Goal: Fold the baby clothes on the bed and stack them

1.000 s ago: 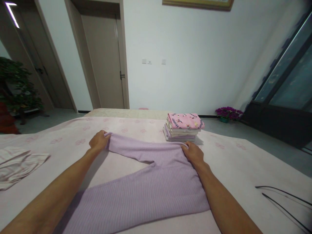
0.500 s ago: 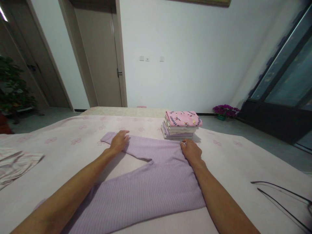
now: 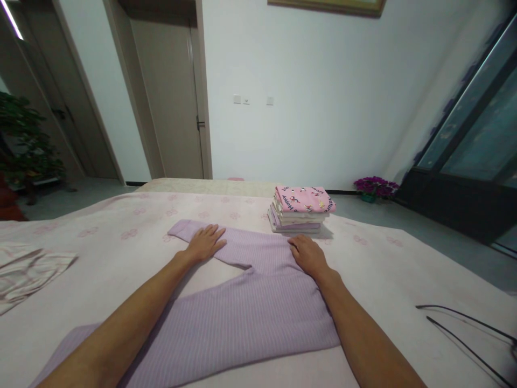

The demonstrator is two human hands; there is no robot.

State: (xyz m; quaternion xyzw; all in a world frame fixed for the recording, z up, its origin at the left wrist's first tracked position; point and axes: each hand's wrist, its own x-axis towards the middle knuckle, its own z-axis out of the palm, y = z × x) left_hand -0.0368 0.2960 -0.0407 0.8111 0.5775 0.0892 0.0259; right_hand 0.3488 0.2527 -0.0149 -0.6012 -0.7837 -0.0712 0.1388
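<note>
Light purple ribbed trousers (image 3: 242,312) lie spread on the bed cover, one leg pointing left at the far side and the other running toward the lower left. My left hand (image 3: 205,242) rests open and flat on the far leg, fingers spread. At the upper right, by the waist, my right hand (image 3: 309,254) presses on the fabric with its fingers slightly bent and palm down. My left forearm hides part of the near leg. Just beyond my right hand stands a stack of folded clothes (image 3: 301,221), topped by a pink printed piece (image 3: 305,199).
A white bed cover (image 3: 375,285) with pink flowers lies under everything. Striped cloth (image 3: 32,272) is at the left edge, and a pair of glasses (image 3: 464,310) lies at the right. Behind are a door (image 3: 165,97), a wall and purple flowers (image 3: 375,186).
My left hand has moved slightly right along the far leg and spread flat. My right hand has shifted a little left from the waist corner onto the fabric. The view has tilted slightly.
</note>
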